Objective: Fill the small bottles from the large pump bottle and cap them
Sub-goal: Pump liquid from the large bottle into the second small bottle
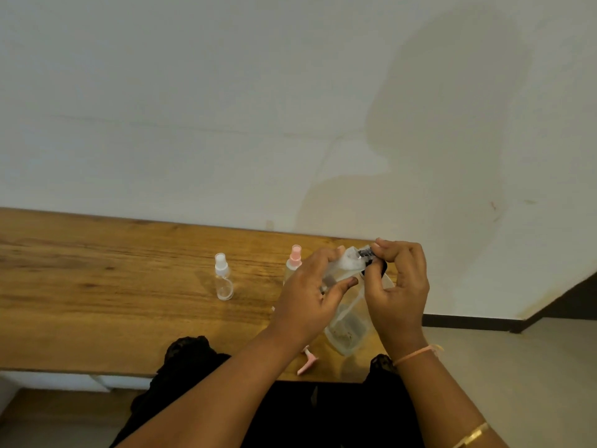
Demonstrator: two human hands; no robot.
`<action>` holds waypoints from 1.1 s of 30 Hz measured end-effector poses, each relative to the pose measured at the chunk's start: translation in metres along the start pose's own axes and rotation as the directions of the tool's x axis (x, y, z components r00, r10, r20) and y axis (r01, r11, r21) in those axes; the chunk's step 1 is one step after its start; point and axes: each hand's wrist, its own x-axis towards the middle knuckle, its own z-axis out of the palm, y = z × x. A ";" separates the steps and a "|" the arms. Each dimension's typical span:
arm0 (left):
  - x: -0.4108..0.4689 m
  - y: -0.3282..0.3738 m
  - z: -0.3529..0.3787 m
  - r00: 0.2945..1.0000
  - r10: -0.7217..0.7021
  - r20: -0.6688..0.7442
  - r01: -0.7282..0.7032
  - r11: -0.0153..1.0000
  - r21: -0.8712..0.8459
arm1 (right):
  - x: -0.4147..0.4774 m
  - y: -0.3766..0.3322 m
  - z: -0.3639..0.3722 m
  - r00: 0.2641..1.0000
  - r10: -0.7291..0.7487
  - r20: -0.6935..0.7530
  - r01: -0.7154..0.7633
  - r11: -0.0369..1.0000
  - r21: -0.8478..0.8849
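- Wall (226,108): pale, plain, behind the table's far edge.
- Wooden table (97,286): brown grain, running left to right.
- Large pump bottle (349,328): translucent, over the table's right part, base near, neck far. Whether the base rests on the wood cannot be told.
- Left hand (310,295): fingers and thumb curled round the bottle's upper body.
- Right hand (397,286): fingertips pinching the black pump (368,253) at the neck.
- Clear small bottle (223,276): upright, white spray cap on, left of the hands.
- Pink-capped small bottle (294,258): upright, just behind the left hand, partly hidden.
- Pink spray head (307,362): loose, lying at the near edge.
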 end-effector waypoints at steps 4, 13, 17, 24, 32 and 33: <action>-0.001 0.004 0.001 0.999 -0.001 -0.051 0.002 1.000 0.025 | 0.002 -0.005 -0.001 1.000 0.021 -0.001 -0.021 0.999 0.027; 0.001 0.009 -0.005 0.994 0.015 -0.108 -0.002 0.993 0.119 | 0.006 -0.004 -0.008 1.000 0.029 0.002 -0.029 0.998 0.048; 0.001 0.009 -0.004 0.995 -0.019 -0.100 0.027 0.996 0.085 | 0.007 -0.002 -0.010 0.999 0.041 0.009 -0.041 0.998 0.052; -0.002 0.009 -0.002 0.992 -0.110 -0.060 0.111 0.994 0.008 | 0.007 -0.005 -0.010 0.998 0.064 0.012 -0.064 0.997 0.048; -0.002 0.005 -0.003 0.986 -0.131 -0.101 0.130 0.991 -0.020 | 0.005 -0.008 -0.011 0.998 0.045 0.033 -0.046 0.999 0.027; -0.002 0.006 -0.005 0.982 -0.152 -0.110 0.148 0.988 -0.043 | 0.005 -0.008 -0.011 0.998 0.045 0.035 -0.046 0.999 0.024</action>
